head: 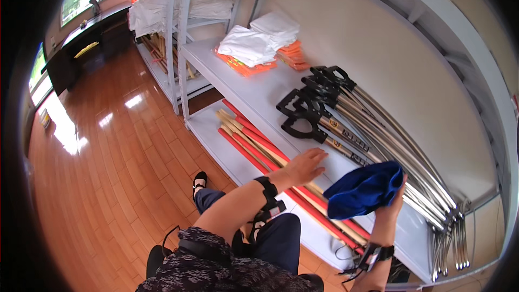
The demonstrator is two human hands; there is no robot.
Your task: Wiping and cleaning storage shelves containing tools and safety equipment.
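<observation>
My right hand (391,205) grips a folded blue cloth (363,190) above the front edge of the middle shelf; the cloth hides part of the fingers. To its left, my left hand (304,167) is held over the shelf edge with fingers spread, holding nothing. Behind both hands, several long metal-shafted tools with black D-handles (302,127) lie bundled on the middle shelf (247,85). Red and bare wooden poles (251,146) lie on the lower shelf, beneath my hands.
White folded cloths (247,44) rest on orange packaged items (292,54) at the shelf's far end. A metal upright (183,48) stands at the corner. A second rack beyond holds white bundles (150,12). Wood-plank floor (142,162) lies to the left, with a dark desk (61,69) further off.
</observation>
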